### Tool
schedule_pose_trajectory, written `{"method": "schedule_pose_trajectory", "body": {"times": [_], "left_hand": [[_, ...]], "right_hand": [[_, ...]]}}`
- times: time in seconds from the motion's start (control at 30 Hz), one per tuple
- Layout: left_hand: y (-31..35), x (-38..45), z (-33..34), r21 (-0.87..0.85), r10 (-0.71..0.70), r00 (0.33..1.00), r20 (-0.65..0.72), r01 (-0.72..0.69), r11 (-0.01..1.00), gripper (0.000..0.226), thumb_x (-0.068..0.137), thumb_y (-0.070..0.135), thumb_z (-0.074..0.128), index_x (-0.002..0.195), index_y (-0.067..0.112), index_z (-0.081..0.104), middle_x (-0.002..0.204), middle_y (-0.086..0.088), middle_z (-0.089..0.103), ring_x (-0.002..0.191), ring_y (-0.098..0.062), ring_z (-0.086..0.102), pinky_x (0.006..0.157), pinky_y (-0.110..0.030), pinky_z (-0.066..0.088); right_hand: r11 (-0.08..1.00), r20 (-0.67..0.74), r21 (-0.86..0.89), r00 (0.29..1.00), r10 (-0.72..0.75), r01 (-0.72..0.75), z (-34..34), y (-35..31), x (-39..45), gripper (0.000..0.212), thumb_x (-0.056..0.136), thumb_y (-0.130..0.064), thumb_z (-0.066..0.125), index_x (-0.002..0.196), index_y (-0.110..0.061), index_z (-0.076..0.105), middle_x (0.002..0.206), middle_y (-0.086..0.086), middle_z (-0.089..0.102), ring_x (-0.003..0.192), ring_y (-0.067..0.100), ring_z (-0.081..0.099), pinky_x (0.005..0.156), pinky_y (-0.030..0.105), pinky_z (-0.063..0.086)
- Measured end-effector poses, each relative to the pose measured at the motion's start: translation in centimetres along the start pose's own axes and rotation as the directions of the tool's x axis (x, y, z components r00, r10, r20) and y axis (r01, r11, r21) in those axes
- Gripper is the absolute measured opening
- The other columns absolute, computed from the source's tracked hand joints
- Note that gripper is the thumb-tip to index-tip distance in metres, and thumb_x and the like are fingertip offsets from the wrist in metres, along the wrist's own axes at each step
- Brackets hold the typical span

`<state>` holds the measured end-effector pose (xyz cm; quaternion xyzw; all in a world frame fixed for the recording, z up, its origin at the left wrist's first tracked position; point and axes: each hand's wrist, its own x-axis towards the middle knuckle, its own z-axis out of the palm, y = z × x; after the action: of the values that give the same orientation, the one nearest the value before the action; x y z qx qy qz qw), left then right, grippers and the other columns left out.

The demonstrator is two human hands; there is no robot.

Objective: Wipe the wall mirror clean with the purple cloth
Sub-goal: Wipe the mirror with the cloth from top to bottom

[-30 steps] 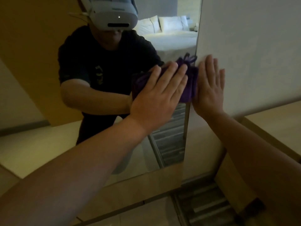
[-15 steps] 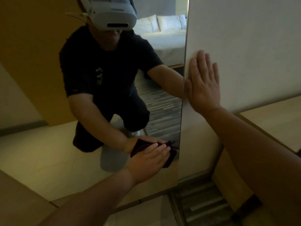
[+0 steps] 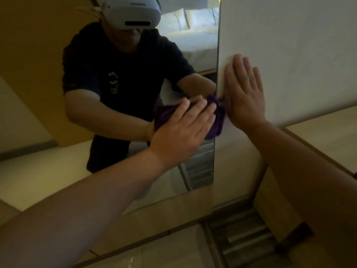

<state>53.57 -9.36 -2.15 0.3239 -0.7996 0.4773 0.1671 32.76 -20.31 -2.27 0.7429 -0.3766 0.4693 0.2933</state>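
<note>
The tall wall mirror [image 3: 201,167] fills the left and middle of the view and reflects a person in a dark shirt with a white headset. My left hand [image 3: 181,130] presses the purple cloth [image 3: 217,120] flat against the glass near the mirror's right edge, at mid height. Most of the cloth is hidden under my palm; a bunched end sticks out to the right. My right hand [image 3: 245,93] rests flat, fingers spread, on the pale wall [image 3: 289,45] just right of the mirror's edge, holding nothing.
A light wooden counter [image 3: 332,132] juts out at the right under my right forearm. A striped dark carpet [image 3: 245,240] lies on the floor below the wall. The mirror's wooden base panel [image 3: 164,217] runs along the bottom.
My left hand has swept the cloth up from the mirror's lower right part to mid height beside the right edge. My right hand stays flat on the wall.
</note>
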Motion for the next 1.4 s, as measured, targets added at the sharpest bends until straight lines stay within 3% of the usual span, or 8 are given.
{"method": "schedule_pose_trajectory", "body": {"times": [0.27,0.5,0.63,0.77,0.87,1.03,1.23,1.4], "left_hand": [[11.1,-9.7,7.9,-0.013,0.254,0.891,0.375,-0.269,0.963,0.055,0.1,0.022,0.032,0.151,0.001,0.031,0.158,-0.014,0.029,0.147,-0.033,0.022,0.12,-0.049,0.006],[12.7,-12.8,7.1,-0.241,0.398,0.726,0.561,-0.316,0.917,0.053,0.101,0.029,0.042,0.151,0.012,0.037,0.158,-0.005,0.031,0.147,-0.025,0.026,0.12,-0.045,0.006],[9.6,-12.8,3.2,-0.366,0.238,0.838,0.49,-0.05,0.929,0.043,0.094,0.017,0.044,0.133,0.009,0.057,0.133,-0.01,0.059,0.114,-0.027,0.06,0.093,-0.04,0.049],[5.5,-17.3,-1.3,-0.31,-0.042,0.916,0.398,0.177,0.934,0.037,0.098,0.007,0.039,0.127,0.005,0.061,0.129,-0.014,0.062,0.116,-0.028,0.058,0.09,-0.039,0.045],[3.6,-21.1,-4.2,-0.247,-0.177,0.907,0.382,0.284,0.926,0.038,0.103,0.005,0.033,0.127,0.004,0.062,0.13,-0.014,0.062,0.12,-0.03,0.056,0.092,-0.04,0.044],[0.3,-25.6,-8.0,-0.157,-0.357,0.881,0.311,0.418,0.895,0.031,0.097,0.001,0.052,0.126,0.003,0.064,0.132,-0.014,0.061,0.115,-0.031,0.06,0.088,-0.042,0.048],[-4.5,-29.1,-8.9,-0.041,-0.282,0.947,0.153,0.291,0.956,0.029,0.101,0.005,0.053,0.126,0.01,0.066,0.137,-0.007,0.059,0.126,-0.029,0.055,0.102,-0.045,0.046],[-8.2,-33.0,-2.5,0.007,0.029,0.968,0.25,-0.032,0.999,0.044,0.11,0.019,0.026,0.154,0.015,0.023,0.163,-0.004,0.018,0.149,-0.016,0.014,0.117,-0.038,0.021]], "right_hand": [[0.997,-0.214,0.04,0.974,0.073,-0.066,2.8,-0.8,-0.1,0.046,0.105,-0.018,0.041,0.146,-0.002,0.028,0.147,0.035,0.037,0.143,0.044,0.025,0.118,0.054,0.014],[0.974,0.01,0.133,0.982,0.186,-0.186,-0.2,-2.1,0.0,0.051,0.107,-0.023,0.036,0.153,-0.004,0.028,0.159,0.023,0.024,0.148,0.041,0.018,0.122,0.055,0.013],[0.907,0.18,0.256,0.938,0.297,-0.336,-2.9,-5.5,-1.9,0.053,0.107,-0.026,0.031,0.157,-0.011,0.02,0.165,0.015,0.012,0.153,0.026,0.006,0.124,0.048,0.005],[0.933,0.212,0.302,0.968,0.133,-0.194,-3.2,-11.8,-5.9,0.056,0.104,-0.025,0.036,0.154,-0.004,0.021,0.163,0.02,0.012,0.152,0.027,0.002,0.123,0.053,0.005],[0.941,0.149,0.339,0.986,-0.081,0.026,-1.3,-17.8,-7.4,0.055,0.101,-0.023,0.044,0.15,-0.004,0.03,0.159,0.022,0.021,0.15,0.032,0.01,0.122,0.055,0.007],[0.901,0.12,0.377,0.954,-0.275,0.213,1.0,-25.3,-7.5,0.047,0.1,-0.021,0.047,0.143,-0.003,0.047,0.156,0.019,0.033,0.148,0.035,0.02,0.119,0.062,0.016],[0.896,0.118,0.274,0.913,-0.391,0.349,2.9,-28.6,-7.1,0.045,0.102,-0.02,0.039,0.144,-0.006,0.045,0.157,0.018,0.033,0.149,0.036,0.021,0.115,0.068,0.019],[0.906,0.08,0.174,0.911,-0.404,0.386,4.4,-28.8,-7.4,0.05,0.101,-0.018,0.04,0.15,-0.008,0.037,0.16,0.015,0.027,0.149,0.035,0.019,0.119,0.06,0.004]]}}
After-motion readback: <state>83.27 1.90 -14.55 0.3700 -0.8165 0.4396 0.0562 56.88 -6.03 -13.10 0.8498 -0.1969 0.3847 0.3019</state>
